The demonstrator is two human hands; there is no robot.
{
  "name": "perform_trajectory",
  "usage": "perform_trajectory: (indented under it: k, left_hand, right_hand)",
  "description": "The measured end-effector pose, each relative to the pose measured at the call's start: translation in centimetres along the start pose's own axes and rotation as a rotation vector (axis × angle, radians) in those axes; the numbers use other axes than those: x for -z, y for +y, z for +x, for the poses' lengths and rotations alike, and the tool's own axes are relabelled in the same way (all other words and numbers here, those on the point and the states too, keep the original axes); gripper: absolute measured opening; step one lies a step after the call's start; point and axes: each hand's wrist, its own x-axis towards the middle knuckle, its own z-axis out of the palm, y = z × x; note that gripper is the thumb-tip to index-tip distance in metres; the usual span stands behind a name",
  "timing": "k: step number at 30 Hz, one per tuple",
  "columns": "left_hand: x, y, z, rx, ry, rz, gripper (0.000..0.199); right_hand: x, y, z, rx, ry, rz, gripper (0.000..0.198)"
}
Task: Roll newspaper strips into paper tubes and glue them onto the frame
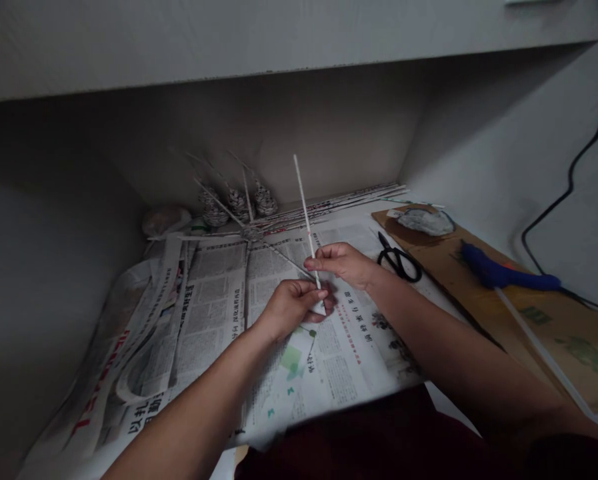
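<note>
A thin rolled paper tube [303, 200] stands nearly upright between my hands, leaning slightly left at the top. My right hand [346, 263] pinches it along its lower part, with thumb and forefinger closed. Just below, my left hand [293, 307] closes around the bottom end, where a small loose flap of paper [319, 308] shows. Behind my hands lies a small woven piece [252, 233] with paper spokes sticking out. One of its spokes reaches toward my fingers. Newspaper sheets [273, 267] cover the tabletop under my hands.
Three woven paper cones [237, 202] stand at the back, beside a bundle of paper tubes [339, 202]. Black scissors [401, 261] lie at right. A cardboard sheet [529, 333] bears a blue glue gun [509, 270] and a crumpled plastic-like lump [425, 221]. Paper strips [161, 333] lie left.
</note>
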Motion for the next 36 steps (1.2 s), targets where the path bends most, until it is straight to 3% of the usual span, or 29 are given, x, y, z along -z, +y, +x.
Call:
perform_trajectory:
  k: [2, 7, 11, 16, 20, 25, 30, 34, 36]
  left_hand:
    - [-0.04, 0.06, -0.06, 0.005, -0.002, 0.001, 0.030]
    - [-0.09, 0.12, -0.09, -0.007, 0.016, 0.007, 0.031]
    - [-0.09, -0.08, 0.01, -0.010, 0.008, 0.012, 0.032]
    - [0.04, -0.40, 0.13, -0.016, 0.011, 0.015, 0.030]
    - [0.07, -0.47, 0.07, 0.000, 0.001, 0.013, 0.029]
    - [0.11, -0.35, 0.08, -0.018, 0.022, -0.003, 0.029]
    - [-0.04, -0.15, 0.06, 0.011, 0.015, -0.016, 0.029]
    - [-0.13, -0.08, 0.06, 0.006, 0.021, -0.019, 0.029]
    - [-0.16, -0.05, 0.08, 0.014, 0.028, -0.022, 0.029]
  right_hand:
    - [0.00, -0.05, -0.01, -0.001, 0.072, 0.007, 0.028]
    - [0.39, 0.21, 0.08, 0.004, -0.141, 0.086, 0.028]
    - [0.55, 0.43, 0.20, -0.002, 0.002, 0.099, 0.025]
    - [0.59, 0.52, 0.15, -0.029, -0.164, 0.091, 0.029]
    - [0.47, 0.42, 0.16, 0.005, -0.016, 0.085, 0.026]
    - [0.53, 0.21, -0.02, -0.020, -0.182, 0.068, 0.029]
    - [0.53, 0.50, 0.20, -0.014, -0.022, 0.108, 0.028]
    - [0.86, 0.57, 0.19, -0.052, -0.178, 0.105, 0.031]
    - [0.93, 0.62, 0.20, -0.031, -0.181, 0.078, 0.029]
